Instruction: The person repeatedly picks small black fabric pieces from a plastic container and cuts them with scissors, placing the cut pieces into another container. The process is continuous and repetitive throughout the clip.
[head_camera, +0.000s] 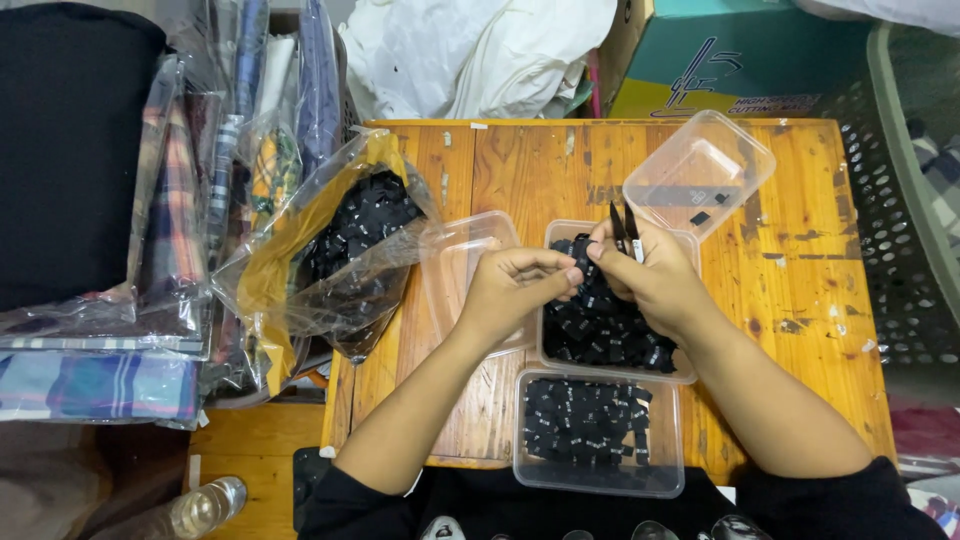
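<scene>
We hold both hands over a clear tub (560, 232) full of small black labels (600, 330) in the middle of the wooden counter (800, 290). Our left hand (515, 290) is curled, its fingertips (572, 277) pinching a black label at the top of the heap. Our right hand (655, 280) is closed around small black snips (625, 228), whose tips stick up above the knuckles; whether it also pinches a label, we cannot tell. The two hands almost touch above the tub.

Just in front of that tub, at the near edge of the counter, sits a second tub (530, 470), with labels lying flatter in it. An almost empty tub (700, 170) stands tilted behind our right hand, a clear lid (460, 260) lies under our left wrist, and a plastic bag (340, 250) with more labels sprawls off the left edge. Folded checked fabric (170, 230) in plastic sleeves is stacked to the left.
</scene>
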